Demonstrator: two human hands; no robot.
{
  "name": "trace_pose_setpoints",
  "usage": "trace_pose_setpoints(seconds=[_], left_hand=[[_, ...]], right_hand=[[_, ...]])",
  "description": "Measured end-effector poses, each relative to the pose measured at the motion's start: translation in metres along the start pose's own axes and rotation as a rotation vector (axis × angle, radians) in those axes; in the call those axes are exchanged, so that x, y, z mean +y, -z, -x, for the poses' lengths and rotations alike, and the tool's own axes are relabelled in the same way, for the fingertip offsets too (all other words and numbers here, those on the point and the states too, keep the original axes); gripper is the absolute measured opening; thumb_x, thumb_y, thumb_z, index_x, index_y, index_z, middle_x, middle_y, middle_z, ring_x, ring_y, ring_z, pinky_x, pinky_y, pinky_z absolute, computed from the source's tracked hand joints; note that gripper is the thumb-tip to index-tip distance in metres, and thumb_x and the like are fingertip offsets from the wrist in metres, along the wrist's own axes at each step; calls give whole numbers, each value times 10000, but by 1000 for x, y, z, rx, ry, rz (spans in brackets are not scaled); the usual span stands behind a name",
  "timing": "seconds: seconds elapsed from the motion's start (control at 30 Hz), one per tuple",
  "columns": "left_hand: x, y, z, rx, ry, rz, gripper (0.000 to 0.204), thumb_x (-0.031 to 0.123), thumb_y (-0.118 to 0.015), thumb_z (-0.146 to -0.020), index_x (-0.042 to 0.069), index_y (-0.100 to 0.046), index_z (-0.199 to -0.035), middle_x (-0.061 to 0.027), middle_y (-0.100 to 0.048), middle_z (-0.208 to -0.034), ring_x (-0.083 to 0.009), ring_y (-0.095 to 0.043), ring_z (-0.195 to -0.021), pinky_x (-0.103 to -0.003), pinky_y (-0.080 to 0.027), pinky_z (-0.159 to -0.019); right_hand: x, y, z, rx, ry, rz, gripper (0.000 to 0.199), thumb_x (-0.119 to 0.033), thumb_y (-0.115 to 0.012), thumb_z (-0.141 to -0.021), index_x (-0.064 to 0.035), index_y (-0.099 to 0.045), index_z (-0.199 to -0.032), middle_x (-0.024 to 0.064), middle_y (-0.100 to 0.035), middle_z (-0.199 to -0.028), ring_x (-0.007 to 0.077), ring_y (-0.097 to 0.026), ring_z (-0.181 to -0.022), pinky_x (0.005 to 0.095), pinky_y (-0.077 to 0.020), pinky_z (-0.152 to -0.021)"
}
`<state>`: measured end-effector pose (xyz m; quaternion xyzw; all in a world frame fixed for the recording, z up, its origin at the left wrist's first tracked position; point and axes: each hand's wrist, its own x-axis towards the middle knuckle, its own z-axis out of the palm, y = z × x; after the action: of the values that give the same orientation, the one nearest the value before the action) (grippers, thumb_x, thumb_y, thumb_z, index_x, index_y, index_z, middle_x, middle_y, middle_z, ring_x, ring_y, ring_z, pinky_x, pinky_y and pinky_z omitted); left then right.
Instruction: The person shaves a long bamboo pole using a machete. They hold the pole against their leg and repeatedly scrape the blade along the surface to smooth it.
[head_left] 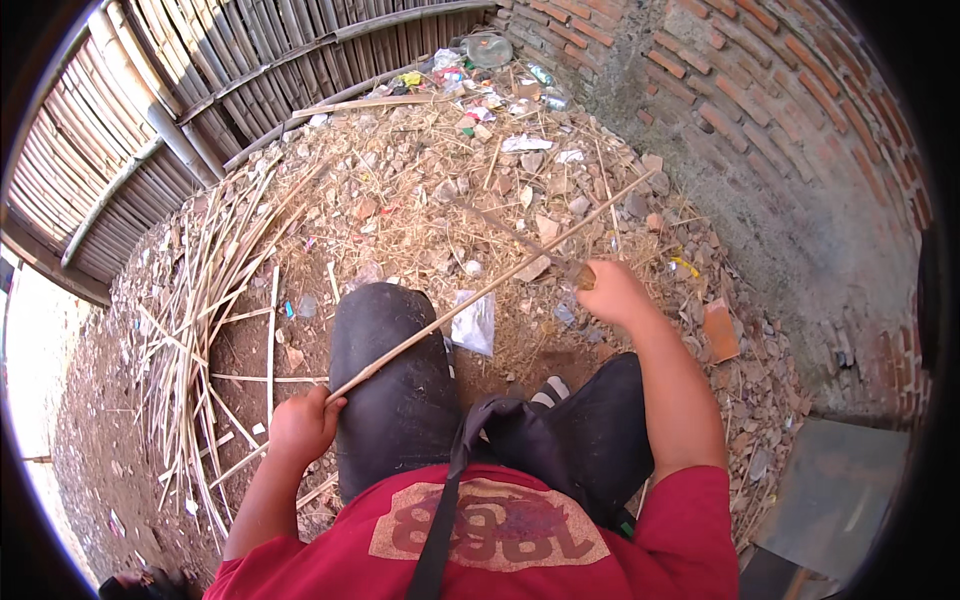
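Note:
A long, thin bamboo stick (480, 293) slants up across my left knee toward the far right. My left hand (303, 424) is closed around it near its lower end. My right hand (612, 294) grips the handle of a knife (520, 238) with a long, narrow, brownish blade. The blade points to the far left and crosses the stick in this view; whether the two touch I cannot tell. Most of the handle is hidden in my fist.
Many split bamboo strips (205, 330) lie in a loose heap on the left. A bamboo fence (260, 65) stands at the far left, and a brick wall (770, 130) runs along the right. Rubble, straw and litter cover the ground. A grey panel (835, 495) leans at lower right.

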<state>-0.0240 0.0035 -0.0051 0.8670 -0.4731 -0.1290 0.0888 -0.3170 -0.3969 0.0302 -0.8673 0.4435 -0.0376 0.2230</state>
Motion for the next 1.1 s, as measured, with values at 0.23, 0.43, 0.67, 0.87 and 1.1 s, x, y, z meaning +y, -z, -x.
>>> trace_pose_setpoints(seconds=[0.23, 0.43, 0.67, 0.87, 1.1], left_hand=[[-3, 0, -5, 4, -49, 23, 348, 361, -612, -975, 40, -581, -845, -223, -656, -735, -452, -646, -692, -558, -493, -635], [-11, -5, -2, 1, -40, 43, 346, 371, -605, -978, 44, -600, -866, -220, -664, -745, -454, -649, -709, -561, -496, -646], [2, 11, -3, -37, -2, 8, 358, 396, -594, -980, 52, -617, -884, -213, -670, -760, -454, -654, -733, -570, -496, -663], [-6, 3, -5, -24, -16, 9, 359, 398, -586, -983, 51, -609, -892, -219, -664, -759, -451, -654, -755, -565, -496, -669], [-7, 3, -2, -33, -9, 29, 372, 407, -573, -989, 51, -601, -884, -219, -662, -763, -451, -652, -752, -564, -496, -672]], right_hand=[[28, 10, -2, -13, -226, -264, 272, -211, -673, -782, -7, -696, -960, 175, -696, -797, 362, -682, -775, 439, -533, -723], [3, -3, 12, -147, 46, -52, 287, -229, -698, -769, -17, -705, -961, 192, -696, -812, 347, -674, -746, 425, -532, -710], [39, -15, 6, -127, -82, -108, 353, -228, -709, -737, -20, -701, -1023, 177, -713, -877, 332, -679, -782, 416, -532, -727], [29, 7, -4, -240, -107, -124, 319, -199, -691, -727, -11, -702, -984, 172, -714, -850, 322, -685, -770, 419, -529, -715], [-1, 13, 20, -100, 109, 20, 286, -181, -689, -712, 0, -687, -934, 175, -707, -821, 349, -661, -719, 423, -526, -692]])
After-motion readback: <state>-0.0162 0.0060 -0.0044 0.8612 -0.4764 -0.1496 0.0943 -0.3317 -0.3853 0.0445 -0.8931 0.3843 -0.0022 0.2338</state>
